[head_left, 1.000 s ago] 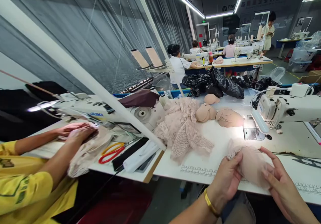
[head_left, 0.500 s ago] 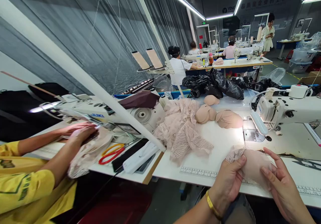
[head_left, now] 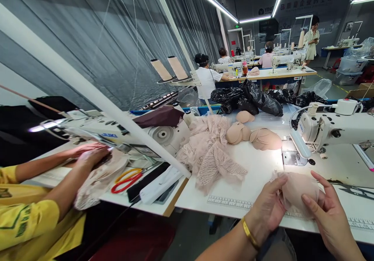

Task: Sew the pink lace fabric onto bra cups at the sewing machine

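Observation:
A beige bra cup (head_left: 300, 193) with sheer fabric over it is held up between my two hands, above the table's front edge. My left hand (head_left: 270, 202) pinches its left side, thumb on top. On the right side, my right hand (head_left: 327, 206) grips the cup with the thumb on its face and fingers behind. Beyond my hands stands a white sewing machine (head_left: 321, 132), its lamp lighting the needle plate (head_left: 292, 157). Left of it lie stacked beige bra cups (head_left: 265, 138) and a heap of beige lace pieces (head_left: 213, 152).
A co-worker's hands (head_left: 92, 154) feed lace at another sewing machine on the left. Red and yellow-handled scissors (head_left: 127, 179) lie there. A white stand pole (head_left: 117, 117) crosses between the tables. Black plastic bags (head_left: 248, 97) sit behind; dark thread snips (head_left: 360, 194) lie at right.
The cup has turned in my hands, so its rounded face shows more and the lace at its left edge shows less. The view has shifted slightly.

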### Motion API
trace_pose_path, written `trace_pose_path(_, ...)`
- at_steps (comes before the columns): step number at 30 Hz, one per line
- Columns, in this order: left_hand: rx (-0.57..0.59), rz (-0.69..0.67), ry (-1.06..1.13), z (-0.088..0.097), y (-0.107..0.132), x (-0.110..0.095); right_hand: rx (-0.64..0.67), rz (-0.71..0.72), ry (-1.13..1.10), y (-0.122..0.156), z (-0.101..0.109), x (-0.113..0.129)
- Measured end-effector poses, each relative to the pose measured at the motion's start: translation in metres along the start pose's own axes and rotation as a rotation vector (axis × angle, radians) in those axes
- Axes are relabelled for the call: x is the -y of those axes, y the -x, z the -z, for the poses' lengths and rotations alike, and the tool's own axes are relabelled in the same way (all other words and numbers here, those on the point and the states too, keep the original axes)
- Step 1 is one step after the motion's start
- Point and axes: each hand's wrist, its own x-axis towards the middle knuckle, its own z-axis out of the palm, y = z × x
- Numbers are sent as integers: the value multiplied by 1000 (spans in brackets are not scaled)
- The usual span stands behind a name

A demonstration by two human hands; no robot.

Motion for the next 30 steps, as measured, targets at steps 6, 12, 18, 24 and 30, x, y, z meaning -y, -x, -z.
trace_pose_path(6,102,-99,-190,-15,-6,-3,23,26,60,13,-6,9)
trace_pose_path(12,697,-152,-958,-16,2,-61,342,482,734,-24,52,17)
trace_pose_path(18,1188,-552,-2155,-34,-42,-84,656,1114,1290,-105,49,48)
trace_pose_path(24,1163,-492,-2323,-38,-75,-83,637,1078,1343,-124,51,46)
trace_pose_path(30,1108,-482,-2277,-33,-74,-87,628,959,1411,-122,59,49)
